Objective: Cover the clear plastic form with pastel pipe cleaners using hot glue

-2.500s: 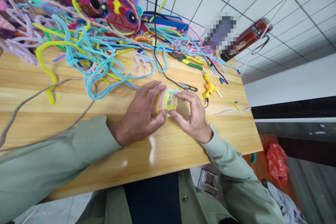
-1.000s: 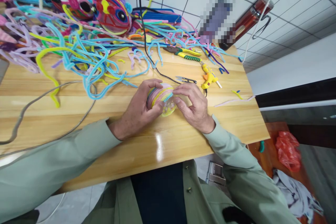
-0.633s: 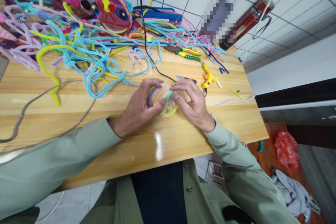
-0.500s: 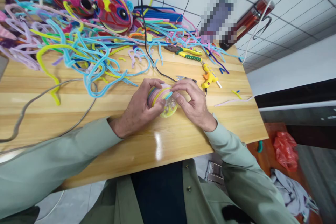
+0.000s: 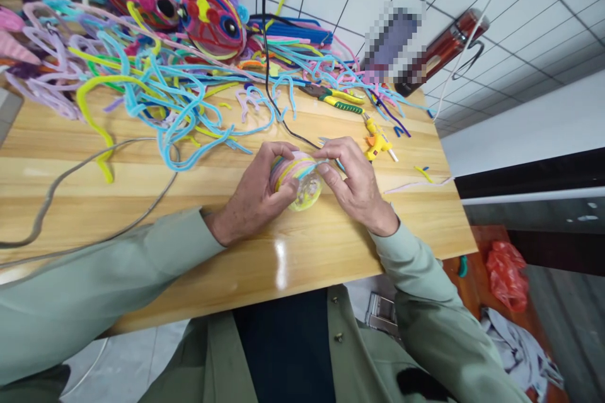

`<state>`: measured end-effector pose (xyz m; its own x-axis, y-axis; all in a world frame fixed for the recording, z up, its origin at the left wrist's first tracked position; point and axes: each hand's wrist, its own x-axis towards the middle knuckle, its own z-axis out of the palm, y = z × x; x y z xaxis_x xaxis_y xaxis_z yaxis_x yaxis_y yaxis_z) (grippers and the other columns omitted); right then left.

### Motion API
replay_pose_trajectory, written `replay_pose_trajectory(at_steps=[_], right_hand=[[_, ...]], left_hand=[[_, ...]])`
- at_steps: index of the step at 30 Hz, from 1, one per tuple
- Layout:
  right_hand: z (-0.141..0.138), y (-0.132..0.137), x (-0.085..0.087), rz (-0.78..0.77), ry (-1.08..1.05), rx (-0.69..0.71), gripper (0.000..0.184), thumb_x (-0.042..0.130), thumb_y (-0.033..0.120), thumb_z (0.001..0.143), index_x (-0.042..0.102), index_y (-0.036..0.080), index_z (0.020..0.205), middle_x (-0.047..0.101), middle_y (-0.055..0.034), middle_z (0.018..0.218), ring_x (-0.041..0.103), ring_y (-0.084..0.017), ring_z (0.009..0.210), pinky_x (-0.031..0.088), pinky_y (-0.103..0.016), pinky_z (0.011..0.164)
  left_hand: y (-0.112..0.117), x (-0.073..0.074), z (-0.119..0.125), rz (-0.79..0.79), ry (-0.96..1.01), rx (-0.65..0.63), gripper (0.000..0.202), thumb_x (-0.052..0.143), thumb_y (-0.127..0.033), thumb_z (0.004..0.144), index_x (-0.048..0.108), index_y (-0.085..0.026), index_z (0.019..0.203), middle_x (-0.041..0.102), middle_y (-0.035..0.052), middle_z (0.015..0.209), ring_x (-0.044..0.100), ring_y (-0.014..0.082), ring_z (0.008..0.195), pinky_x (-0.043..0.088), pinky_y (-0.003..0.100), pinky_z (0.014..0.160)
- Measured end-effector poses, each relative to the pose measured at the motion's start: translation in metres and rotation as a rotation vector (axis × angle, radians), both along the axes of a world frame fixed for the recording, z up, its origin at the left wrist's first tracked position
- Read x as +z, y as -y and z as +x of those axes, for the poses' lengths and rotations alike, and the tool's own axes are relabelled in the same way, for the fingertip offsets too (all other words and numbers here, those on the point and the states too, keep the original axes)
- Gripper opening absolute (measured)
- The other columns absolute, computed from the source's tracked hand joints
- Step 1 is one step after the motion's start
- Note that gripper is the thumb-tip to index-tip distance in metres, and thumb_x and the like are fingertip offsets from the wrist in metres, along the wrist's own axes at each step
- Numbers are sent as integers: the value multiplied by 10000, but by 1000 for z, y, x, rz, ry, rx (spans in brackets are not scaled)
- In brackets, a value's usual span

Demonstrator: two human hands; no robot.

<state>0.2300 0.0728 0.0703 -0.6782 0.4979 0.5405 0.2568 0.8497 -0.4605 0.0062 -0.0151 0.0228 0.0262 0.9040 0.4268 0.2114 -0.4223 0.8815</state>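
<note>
the table (image 5: 227, 271) was of pale wood, smooth and glossy, with a bright streak of reflected light. the wrapped piece (image 5: 302, 171) showed soft, matt strips over clear, shiny plastic. fuzzy pipe cleaners (image 5: 135, 105) had a velvety nap. the glue gun (image 5: 377, 144) was of smooth yellow plastic, while the pliers (image 5: 325, 96) paired dark metal with plastic-looking grips. the flask (image 5: 444, 53) had a polished red metallic finish, the bag (image 5: 507, 276) was thin crinkled plastic, and the sleeves (image 5: 142, 255) were matt, smooth-woven cloth.
</note>
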Motion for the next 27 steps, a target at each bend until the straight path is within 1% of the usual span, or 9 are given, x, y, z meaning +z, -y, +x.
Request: replay_pose_trajectory(at_steps=[4, 7, 10, 16, 20, 24, 27], right_hand=[[2, -9, -5, -12, 40, 28, 102, 602, 295, 1170, 698, 261, 1169, 759, -72, 1110, 716, -238, 1112, 597, -445, 1001], [2, -14, -9, -25, 54, 30, 160, 565, 330, 1187, 675, 259, 1095, 744, -60, 1053, 707, -227, 1039, 593, -426, 954], [1, -16, -12, -37, 63, 26, 220, 518, 366, 1202, 654, 258, 1068, 727, -52, 1016, 690, -220, 973, 579, -410, 907], [1, -18, -10, -6, 48, 69, 124, 567, 297, 1190, 662, 246, 1129, 728, -36, 1015, 694, -196, 960, 569, -358, 888], [-1, -21, -10, 27, 28, 111, 118, 577, 264, 1187, 680, 242, 1135, 723, -26, 991, 694, -184, 938, 571, -336, 854], [-4, -20, -9, 68, -8, 104, 129, 569, 226, 1181, 693, 256, 1179, 736, -31, 1023, 714, -190, 969, 586, -353, 860], [-5, -16, -6, 95, -24, 92, 192, 540, 204, 1179, 705, 270, 1253, 748, -50, 1083, 728, -210, 1032, 601, -389, 894]], left_hand=[[1, 3, 1, -6, 13, -9, 296, 637, -406, 1089, 493, -246, 1293, 668, 135, 1391, 684, 297, 1322, 583, 507, 1197], [2, 3, 1, -13, 19, 5, 323, 647, -455, 1090, 502, -250, 1292, 682, 131, 1377, 696, 299, 1301, 596, 510, 1182], [2, 2, 2, -13, 23, 13, 321, 643, -458, 1089, 502, -254, 1294, 681, 135, 1378, 698, 298, 1298, 598, 519, 1185], [3, -3, 2, -6, 34, 25, 327, 643, -448, 1077, 494, -251, 1290, 668, 150, 1394, 688, 316, 1312, 585, 553, 1199], [4, -6, 4, 12, 49, 47, 329, 638, -465, 1093, 491, -258, 1303, 647, 137, 1407, 678, 309, 1326, 578, 546, 1203], [5, -11, 5, 14, 50, 88, 374, 649, -501, 1093, 499, -262, 1337, 641, 128, 1414, 662, 304, 1344, 579, 533, 1207], [3, -14, 6, 36, 53, 134, 375, 657, -475, 1088, 508, -261, 1358, 635, 129, 1427, 650, 308, 1365, 559, 546, 1229]])
